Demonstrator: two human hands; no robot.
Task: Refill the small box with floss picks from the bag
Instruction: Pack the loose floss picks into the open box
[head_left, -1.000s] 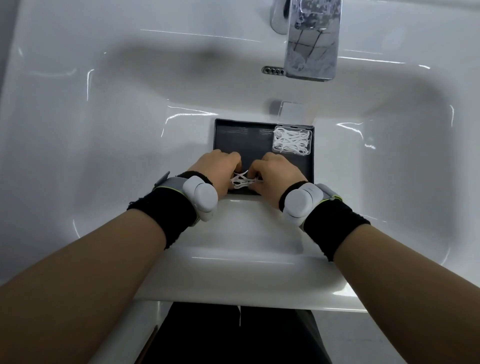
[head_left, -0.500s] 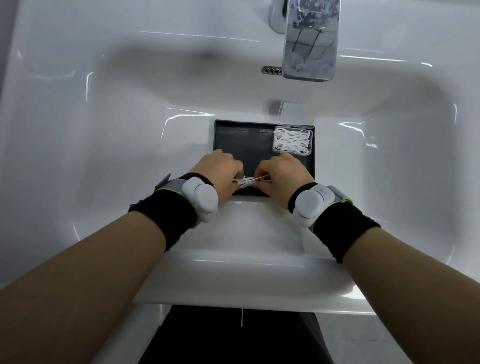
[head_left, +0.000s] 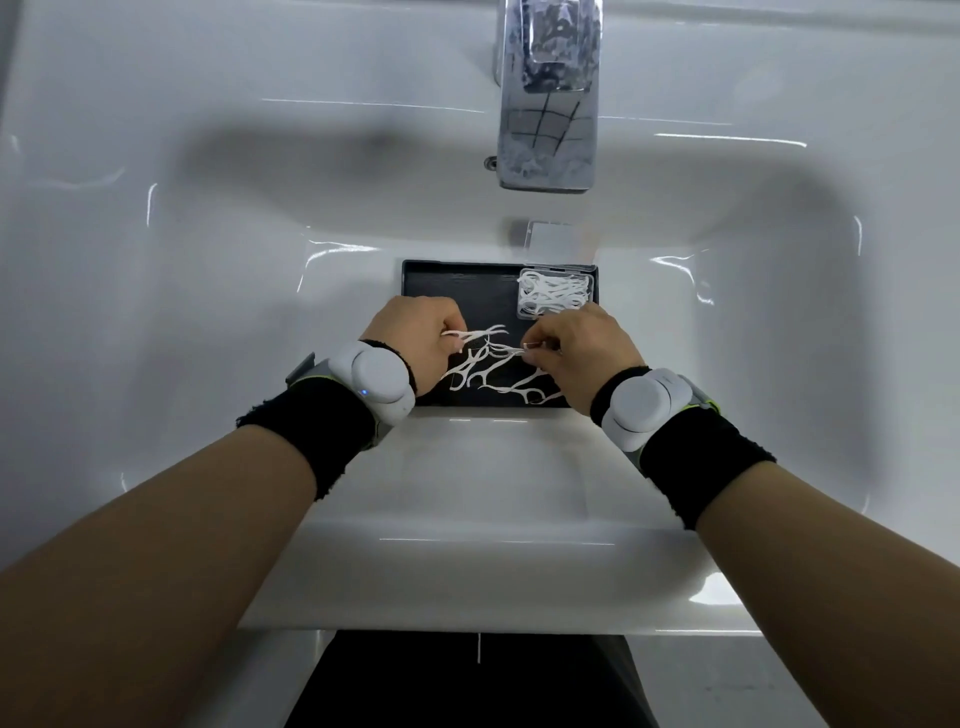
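A black tray (head_left: 457, 283) lies in the white sink basin. In its far right corner sits a small clear box (head_left: 555, 293) holding several white floss picks, its clear lid (head_left: 550, 239) standing open behind it. Several loose white floss picks (head_left: 493, 376) lie spread on the near part of the tray. My left hand (head_left: 415, 338) pinches one floss pick by its handle above that pile. My right hand (head_left: 576, 348) pinches the end of another pick just to the right. No bag is visible.
A chrome faucet (head_left: 545, 98) hangs over the far side of the white sink (head_left: 208, 260). The sink's front rim (head_left: 493, 571) runs under my forearms. Both wrists carry black bands with white sensor pods.
My hands have drawn apart, the right one moving right. The bunched picks between them now lie spread on the tray, and each hand holds a single pick.
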